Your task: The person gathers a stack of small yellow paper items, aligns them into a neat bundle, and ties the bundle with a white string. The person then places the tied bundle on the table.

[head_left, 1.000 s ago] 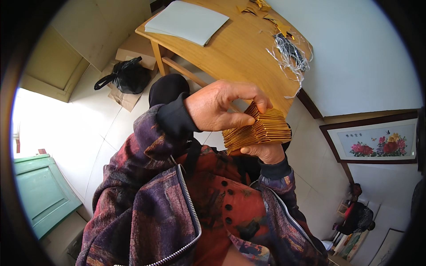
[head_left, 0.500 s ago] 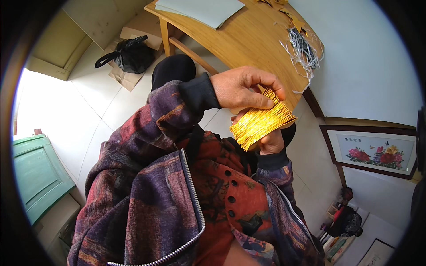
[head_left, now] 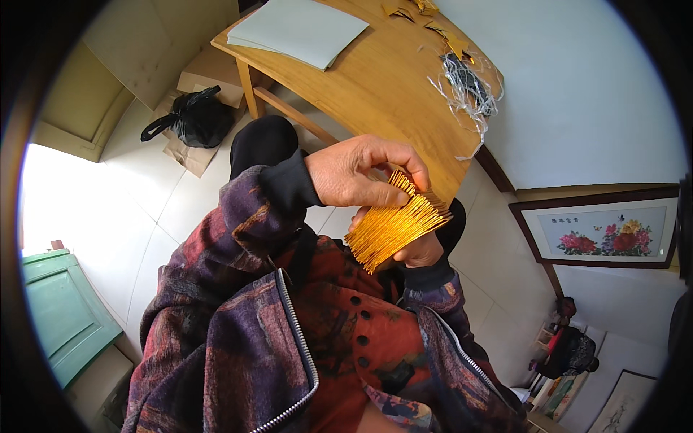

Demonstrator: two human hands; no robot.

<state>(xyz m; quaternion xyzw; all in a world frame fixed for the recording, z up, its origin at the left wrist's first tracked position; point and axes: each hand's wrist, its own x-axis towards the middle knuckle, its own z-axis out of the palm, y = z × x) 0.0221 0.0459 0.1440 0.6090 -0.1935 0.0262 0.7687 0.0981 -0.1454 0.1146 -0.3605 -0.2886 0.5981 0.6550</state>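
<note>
A thick stack of folded gold paper (head_left: pixel 393 232), its many edges fanned out, is held up in front of my lap. From below, my right hand (head_left: pixel 421 252) grips the stack, with most of its fingers hidden behind the gold paper. My left hand (head_left: pixel 350 172) reaches over from the left. Its thumb presses on the upper edges of the stack and its index finger curls round the far side, so it is closed on the paper too.
Beyond my hands stands a wooden table (head_left: pixel 375 86) with white sheets (head_left: pixel 299 30), a tangle of silvery strings (head_left: pixel 465 90) and gold pieces (head_left: pixel 455 45). A black plastic bag (head_left: pixel 198 119) lies on cardboard on the floor at left. At right is a framed flower picture (head_left: pixel 606 229).
Both hands and the gold paper sit further left and lower in the picture, as do the table and bag. The grip looks much the same.
</note>
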